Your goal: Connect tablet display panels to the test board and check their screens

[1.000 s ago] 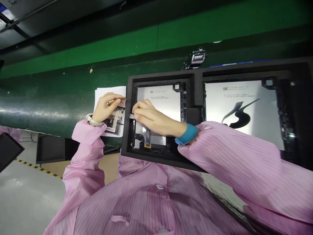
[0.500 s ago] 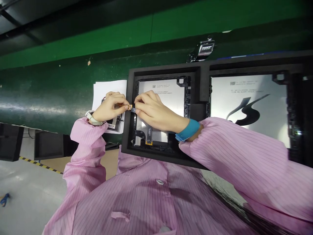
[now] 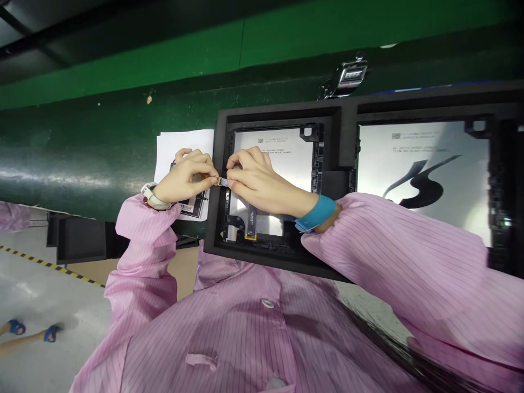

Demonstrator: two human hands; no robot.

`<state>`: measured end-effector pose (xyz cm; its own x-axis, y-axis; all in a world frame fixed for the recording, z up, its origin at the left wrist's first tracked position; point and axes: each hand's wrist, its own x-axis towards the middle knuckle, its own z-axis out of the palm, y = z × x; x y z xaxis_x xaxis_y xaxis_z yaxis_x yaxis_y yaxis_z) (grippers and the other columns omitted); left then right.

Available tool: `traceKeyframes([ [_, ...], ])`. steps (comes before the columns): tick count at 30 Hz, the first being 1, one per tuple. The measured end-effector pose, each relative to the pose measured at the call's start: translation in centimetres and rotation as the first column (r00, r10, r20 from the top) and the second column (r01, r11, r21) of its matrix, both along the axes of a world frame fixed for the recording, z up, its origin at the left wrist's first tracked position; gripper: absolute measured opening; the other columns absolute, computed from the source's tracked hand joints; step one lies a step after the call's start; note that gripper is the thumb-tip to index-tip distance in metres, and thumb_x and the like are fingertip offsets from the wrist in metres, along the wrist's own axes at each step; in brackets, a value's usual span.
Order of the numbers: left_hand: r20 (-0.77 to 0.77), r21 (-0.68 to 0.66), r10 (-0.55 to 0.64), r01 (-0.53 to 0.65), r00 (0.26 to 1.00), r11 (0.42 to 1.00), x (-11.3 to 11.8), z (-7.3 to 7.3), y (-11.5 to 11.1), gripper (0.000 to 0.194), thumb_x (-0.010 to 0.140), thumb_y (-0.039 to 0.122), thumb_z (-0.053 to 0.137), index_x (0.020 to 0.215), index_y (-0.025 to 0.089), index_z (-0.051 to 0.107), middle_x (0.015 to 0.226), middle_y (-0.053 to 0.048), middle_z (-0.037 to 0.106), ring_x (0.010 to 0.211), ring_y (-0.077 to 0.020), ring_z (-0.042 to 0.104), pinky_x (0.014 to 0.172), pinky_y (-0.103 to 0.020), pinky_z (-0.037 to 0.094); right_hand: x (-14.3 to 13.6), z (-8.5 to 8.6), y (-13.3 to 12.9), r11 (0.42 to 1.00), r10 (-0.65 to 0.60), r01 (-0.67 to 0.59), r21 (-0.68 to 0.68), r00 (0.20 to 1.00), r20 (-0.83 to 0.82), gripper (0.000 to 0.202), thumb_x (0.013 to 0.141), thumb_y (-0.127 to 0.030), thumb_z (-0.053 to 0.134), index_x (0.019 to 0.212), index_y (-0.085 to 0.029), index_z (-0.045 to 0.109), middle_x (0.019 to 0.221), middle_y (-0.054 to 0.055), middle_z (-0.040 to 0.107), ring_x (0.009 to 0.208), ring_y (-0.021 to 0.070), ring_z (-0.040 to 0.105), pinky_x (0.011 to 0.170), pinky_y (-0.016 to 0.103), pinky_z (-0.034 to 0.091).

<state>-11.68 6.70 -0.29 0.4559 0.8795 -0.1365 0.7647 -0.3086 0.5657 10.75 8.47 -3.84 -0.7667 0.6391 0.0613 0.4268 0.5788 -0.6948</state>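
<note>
My left hand [image 3: 184, 179] pinches the end of a small orange flex cable [image 3: 218, 181] between thumb and finger. Thumb and fingertips of my right hand [image 3: 262, 179] close on a greyish ribbon cable end [image 3: 224, 182], which meets the orange one in the gap between both hands. Under my right hand lies a silver-backed display panel [image 3: 282, 143] in a black foam tray [image 3: 216, 245]. A dark ribbon cable [image 3: 251, 221] runs down the panel's back. Beneath my left hand, a dark part with a barcode label [image 3: 187, 207] rests on white paper [image 3: 164, 146].
Another silver panel [image 3: 438, 169] with a black curved mark sits in the tray's right section. A metal tally counter [image 3: 352, 75] stands behind the tray on the green bench [image 3: 110, 147]. Black bins [image 3: 82, 237] are at left; another person's feet in blue footwear [image 3: 16, 327] show on the floor.
The two cable ends now lie more nearly in line between my fingertips. My hands keep their pinches. At left, another person's feet and a pink sleeve have come further into view.
</note>
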Motion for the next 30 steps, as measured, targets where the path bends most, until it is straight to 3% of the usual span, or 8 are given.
traceKeyframes([
  [24, -0.009, 0.027, 0.014, -0.014, 1.000, 1.000, 0.4, -0.1, -0.2, 0.022, 0.091, 0.035, 0.056, 0.079, 0.022, 0.069, 0.086, -0.001, 0.064, 0.096, -0.0224, 0.058, 0.113, -0.053, 0.021, 0.1, -0.2, -0.2, 0.999, -0.012, 0.011, 0.046, 1.000, 0.019, 0.031, 0.102, -0.027, 0.037, 0.090, -0.016, 0.063, 0.122, 0.015, 0.054, 0.119, 0.0306, 0.041, 0.102, 0.054, 0.034],
  [30, 0.024, 0.082, 0.007, -0.009, 1.000, 0.997, 0.0, -1.0, -0.3, 0.032, 0.095, 0.047, 0.055, 0.077, 0.022, 0.067, 0.086, -0.001, 0.065, 0.094, -0.0221, 0.058, 0.113, -0.052, 0.022, 0.1, 0.1, -0.2, 1.000, -0.004, 0.004, 0.008, 1.000, 0.027, 0.031, 0.103, -0.028, 0.036, 0.090, -0.017, 0.062, 0.125, 0.015, 0.053, 0.122, 0.0303, 0.040, 0.107, 0.054, 0.032],
])
